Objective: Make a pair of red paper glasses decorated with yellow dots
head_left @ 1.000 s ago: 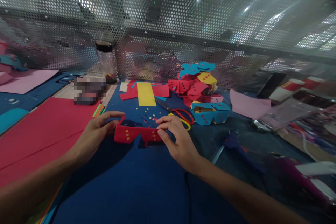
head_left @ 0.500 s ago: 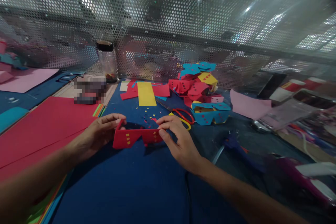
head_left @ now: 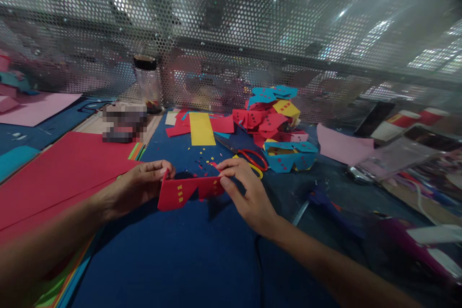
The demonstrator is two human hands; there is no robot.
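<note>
Between my hands, above the blue table surface, is a pair of red paper glasses (head_left: 188, 186) with small yellow squares stuck in rows on its front. Its left side piece is pinched by my left hand (head_left: 139, 185). At the other end, my right hand (head_left: 249, 195) grips the right corner between thumb and fingers. The front faces me, with a notch at its middle, and the side pieces fold away from me. Tiny coloured paper bits (head_left: 205, 161) lie scattered behind it. Beyond my right hand are red-handled scissors (head_left: 254, 156).
Finished-looking blue paper glasses (head_left: 290, 156) stand before a pile of red, blue and yellow ones (head_left: 265, 118). A yellow paper strip (head_left: 202, 129) lies on red scraps. Red sheets (head_left: 83, 168) cover the left; a lidded jar (head_left: 147, 84) stands behind. A blue glue gun (head_left: 330, 209) lies right.
The red paper glasses have tilted, their left end dipping slightly and turning a little toward me. Both hands keep their hold, nearly in place.
</note>
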